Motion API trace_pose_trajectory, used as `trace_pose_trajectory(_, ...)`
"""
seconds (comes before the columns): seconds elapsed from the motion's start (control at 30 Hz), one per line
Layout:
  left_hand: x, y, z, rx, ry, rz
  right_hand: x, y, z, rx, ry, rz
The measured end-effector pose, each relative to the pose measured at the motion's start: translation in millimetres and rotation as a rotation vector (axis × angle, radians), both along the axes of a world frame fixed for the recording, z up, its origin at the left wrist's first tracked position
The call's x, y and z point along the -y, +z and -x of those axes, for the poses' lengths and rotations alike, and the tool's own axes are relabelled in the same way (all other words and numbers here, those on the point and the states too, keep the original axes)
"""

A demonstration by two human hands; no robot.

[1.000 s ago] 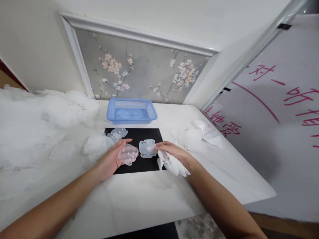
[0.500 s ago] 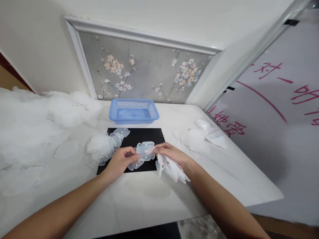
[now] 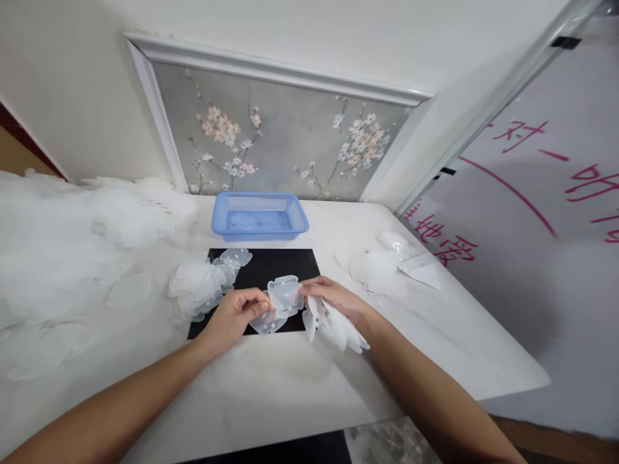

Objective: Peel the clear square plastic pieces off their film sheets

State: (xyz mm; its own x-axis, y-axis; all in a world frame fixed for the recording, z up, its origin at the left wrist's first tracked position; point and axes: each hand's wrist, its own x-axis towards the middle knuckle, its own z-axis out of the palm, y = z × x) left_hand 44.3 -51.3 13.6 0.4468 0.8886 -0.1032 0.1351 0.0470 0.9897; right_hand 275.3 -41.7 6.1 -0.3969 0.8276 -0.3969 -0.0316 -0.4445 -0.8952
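Note:
Above a black mat (image 3: 271,263), my right hand (image 3: 338,299) pinches a thin translucent plastic piece (image 3: 286,295) with dark markings along its edges. A bunch of similar pieces (image 3: 336,325) fans out from under the same hand. My left hand (image 3: 242,312) is closed in a pinch at a second translucent piece (image 3: 267,323) with whitish dots, which lies lower and partly behind the first. To the left, a loose heap of such pieces (image 3: 198,283) overlaps the mat's edge.
A blue plastic basket (image 3: 261,236) stands behind the mat. Large piles of white translucent pieces (image 3: 58,245) cover the table's left side. A clear plastic bag (image 3: 418,264) and more pieces (image 3: 374,270) lie at right. A whiteboard (image 3: 522,258) with red writing borders the right edge.
The upper piece has tilted and moved slightly right, away from my left fingers. More of the lower piece shows. My left hand now pinches by that lower piece.

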Motion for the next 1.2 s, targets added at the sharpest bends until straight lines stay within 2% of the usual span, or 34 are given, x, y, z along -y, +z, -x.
trace_pose_trajectory(0.2,-2.2,-1.7,0.8,0.002,0.021,0.011,1.6,1.3,-1.0,0.005,0.014,-0.002)
trace_pose_trajectory(0.27,-0.7,2.2,1.6,0.013,-0.023,0.055,2.4,1.9,-3.0,0.017,0.003,-0.003)
trace_pose_trajectory(0.33,4.2,10.3,2.8,0.014,-0.21,0.133,-0.8,6.9,-6.4,0.053,-0.052,-0.038)
trace_pose_trajectory(0.4,12.7,19.8,4.4,-0.004,-0.521,0.192,-12.3,20.3,-9.5,0.133,-0.123,-0.155)
trace_pose_trajectory(0.47,22.9,25.9,6.0,-0.028,-0.816,0.225,-34.8,42.9,-9.4,0.267,-0.149,-0.375)
trace_pose_trajectory(0.5,27.6,26.7,6.8,-0.038,-0.918,0.242,-50.1,56.5,-7.0,0.355,-0.135,-0.512)
trace_pose_trajectory(0.57,34.3,23.6,8.5,-0.041,-1.021,0.287,-86.8,83.4,3.9,0.563,-0.084,-0.758)
trace_pose_trajectory(0.63,36.4,17.7,10.5,-0.033,-1.043,0.327,-125.8,102.8,23.1,0.735,-0.086,-0.909)
trace_pose_trajectory(0.7,34.6,13.4,13.2,-0.024,-1.01,0.326,-159.4,110.5,47.3,0.881,-0.036,-0.936)
trace_pose_trajectory(0.77,31.4,12.8,16.0,-0.022,-0.949,0.323,-182.3,108.4,69.6,0.929,0.068,-0.876)
trace_pose_trajectory(0.83,29.0,14.2,17.9,0.004,-0.866,0.313,-192.7,102.3,83.7,0.923,0.121,-0.855)
trace_pose_trajectory(0.9,27.8,14.5,17.5,0.064,-0.742,0.279,-190.0,96.3,86.7,0.911,0.116,-0.878)
trace_pose_trajectory(0.97,26.6,11.7,14.6,0.15,-0.522,0.234,-172.3,90.4,80.3,0.881,0.048,-0.916)
trace_pose_trajectory(1.03,23.5,6.8,10.6,0.255,-0.232,0.186,-138.2,81.6,69.6,0.752,-0.022,-0.914)
trace_pose_trajectory(1.07,21.1,4.4,8.7,0.304,-0.082,0.159,-115.7,75.6,64.3,0.61,0.026,-0.854)
trace_pose_trajectory(1.13,16.4,1.7,6.4,0.366,0.138,0.107,-66.0,60.9,56.1,0.316,0.305,-0.63)
trace_pose_trajectory(1.17,15.1,1.8,6.0,0.367,0.192,0.083,-42.5,53.0,53.1,0.226,0.358,-0.55)
trace_pose_trajectory(1.2,15.5,2.8,6.0,0.343,0.212,0.052,-22.4,45.3,50.2,0.169,0.348,-0.491)
